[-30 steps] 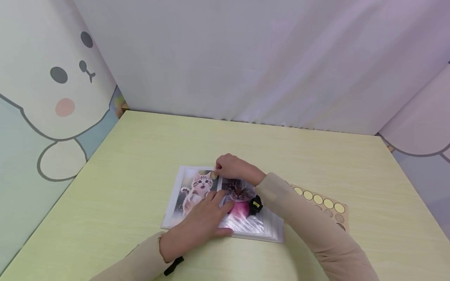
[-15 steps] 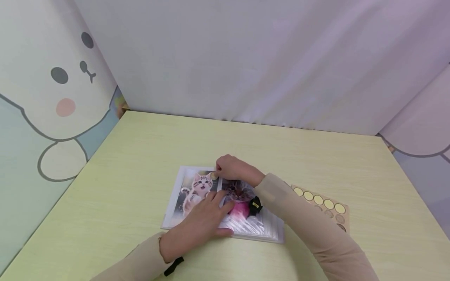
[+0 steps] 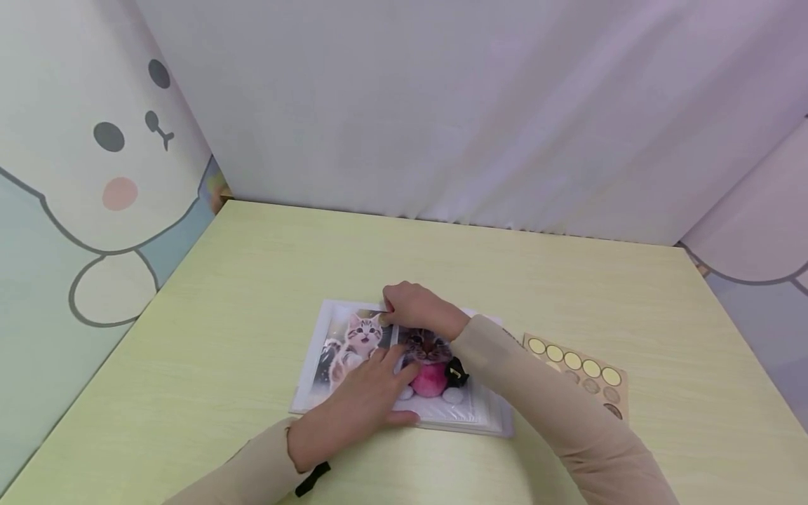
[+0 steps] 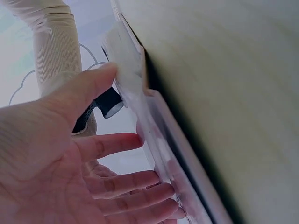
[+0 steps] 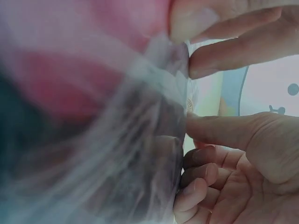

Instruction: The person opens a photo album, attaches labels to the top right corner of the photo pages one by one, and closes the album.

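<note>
An album of clear pockets lies spread on the table, a kitten photo on its left page and a grey cat with a pink ball on its right. My left hand rests across the middle, fingers spread over the pages and thumb near the lower edge. At the kitten photo's top right corner, the thumb of my right hand presses a small round gold sticker, mostly covered. The right wrist view shows that thumb straight, its other fingers loosely bent against the page, and the sticker's edge.
A brown card with rows of round yellow stickers and bare circles lies right of the album, partly under my right sleeve. A black wrist camera hangs below my right wrist. A pale curtain borders the table's far edge.
My right hand has slid slightly left and toward me, covering more of the gold sticker. Glare on both pages has shifted. My left hand stays in place.
</note>
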The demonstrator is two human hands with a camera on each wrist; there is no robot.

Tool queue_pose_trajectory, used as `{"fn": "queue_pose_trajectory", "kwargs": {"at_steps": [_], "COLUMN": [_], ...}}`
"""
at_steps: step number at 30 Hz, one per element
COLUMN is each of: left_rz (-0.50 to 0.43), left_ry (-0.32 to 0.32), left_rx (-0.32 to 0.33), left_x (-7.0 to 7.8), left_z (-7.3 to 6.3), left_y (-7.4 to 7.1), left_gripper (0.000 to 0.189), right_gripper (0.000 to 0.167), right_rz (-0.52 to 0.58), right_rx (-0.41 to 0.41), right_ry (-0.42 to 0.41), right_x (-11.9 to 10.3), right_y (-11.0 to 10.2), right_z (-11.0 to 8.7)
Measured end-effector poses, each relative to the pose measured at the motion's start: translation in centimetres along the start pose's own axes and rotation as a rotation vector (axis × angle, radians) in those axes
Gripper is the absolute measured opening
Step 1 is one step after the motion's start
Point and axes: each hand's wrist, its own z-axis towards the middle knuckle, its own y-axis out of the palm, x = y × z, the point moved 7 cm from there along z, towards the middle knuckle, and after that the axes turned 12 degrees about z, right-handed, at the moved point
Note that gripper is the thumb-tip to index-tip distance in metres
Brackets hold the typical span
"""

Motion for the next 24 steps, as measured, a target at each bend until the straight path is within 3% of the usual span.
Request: {"fn": "queue_pose_trajectory", "kwargs": {"at_steps": [6, 16, 24], "left_rz": [-0.005, -0.004, -0.006], "left_ry": [-0.003, -0.004, -0.009], "left_rx": [-0.013, -0.009, -0.023], "left_x": [-0.05, -0.06, -0.05], "left_z": [-0.04, -0.09, -0.02], "left_y": [0.04, 0.0, -0.03], "left_gripper": [0.063, 0.065, 0.065], "right_gripper": [0.004, 0.007, 0.005], "right_rz": [-0.032, 0.012, 0.043], "right_rx": [-0.034, -0.032, -0.016], "right_ry": [-0.064, -0.136, -0.098], "right_x": [-0.37, -0.75, -0.3], "right_y": [0.26, 0.29, 0.34], "right_z": [0.09, 0.01, 0.17]}}
